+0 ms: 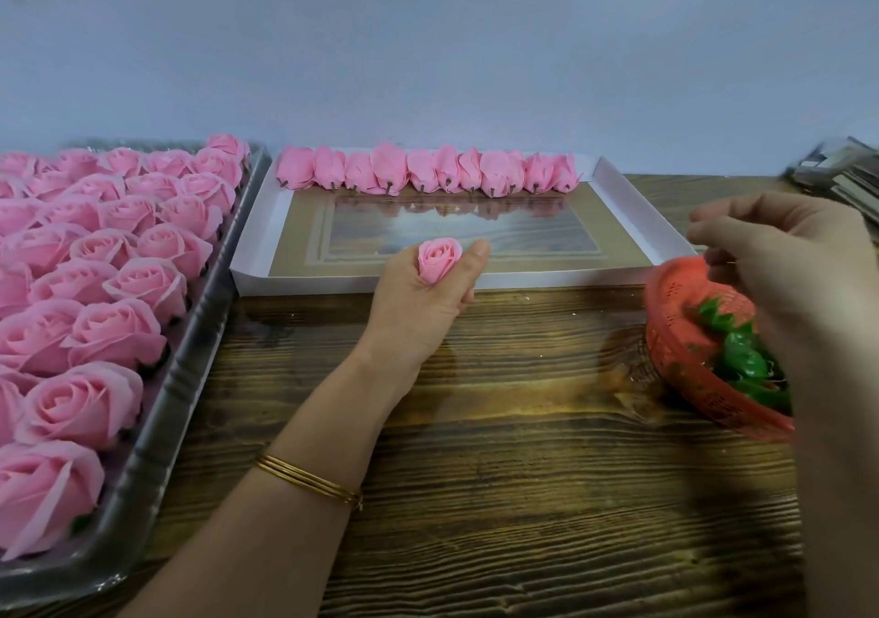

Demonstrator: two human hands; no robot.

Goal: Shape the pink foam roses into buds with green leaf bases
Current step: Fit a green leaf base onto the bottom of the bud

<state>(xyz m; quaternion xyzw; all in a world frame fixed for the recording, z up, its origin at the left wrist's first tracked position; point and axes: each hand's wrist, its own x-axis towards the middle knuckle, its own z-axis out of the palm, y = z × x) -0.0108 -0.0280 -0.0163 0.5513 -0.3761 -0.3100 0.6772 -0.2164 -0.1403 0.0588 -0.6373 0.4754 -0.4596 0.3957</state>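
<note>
My left hand [423, 294] grips a pink foam rose bud [438, 258] upright in its fist, the petals squeezed tight, above the wooden table. My right hand [785, 260] hovers over a red mesh basket [675, 346] that holds several green leaf bases [739, 356]; its fingers are loosely curled, and I cannot tell whether they hold anything. A row of several shaped pink buds [428, 170] lies along the far side of a white box lid [637, 218]. Many open pink roses [114, 256] fill a clear plastic tray [190, 370] at the left.
The wooden table [499, 451] stretches bare in front of me between tray and basket. A stack of grey items [846, 175] sits at the far right edge. A pale wall rises right behind the trays.
</note>
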